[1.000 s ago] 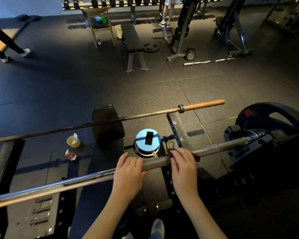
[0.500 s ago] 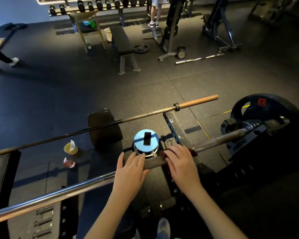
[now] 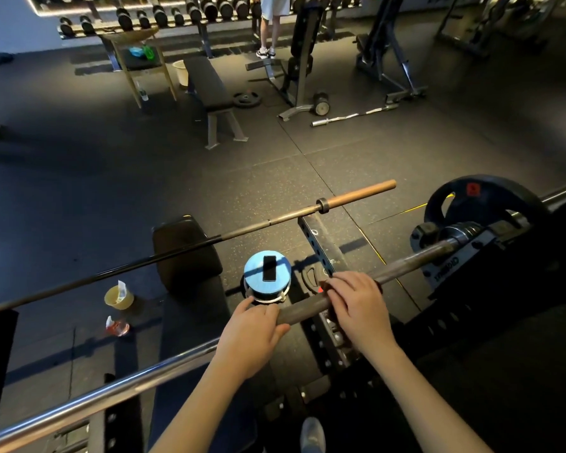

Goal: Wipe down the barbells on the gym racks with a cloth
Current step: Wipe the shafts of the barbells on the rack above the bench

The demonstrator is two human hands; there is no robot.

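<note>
Steel barbell [image 3: 406, 264]: left hand [image 3: 252, 335] curls round it; right hand [image 3: 356, 305], fingers together, wraps a dark cloth [image 3: 323, 285] over it.

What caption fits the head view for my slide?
Left hand grips the racked barbell; right hand holds a dark cloth against it.

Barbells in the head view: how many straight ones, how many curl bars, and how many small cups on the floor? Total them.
Straight barbells: 2, near barbell, gripped by the left hand with the right hand holding the cloth on it, and far barbell.
Curl bars: 1, curl bar on the floor.
Cups: 2, yellow cup, red cup.
Total: 5.
</note>
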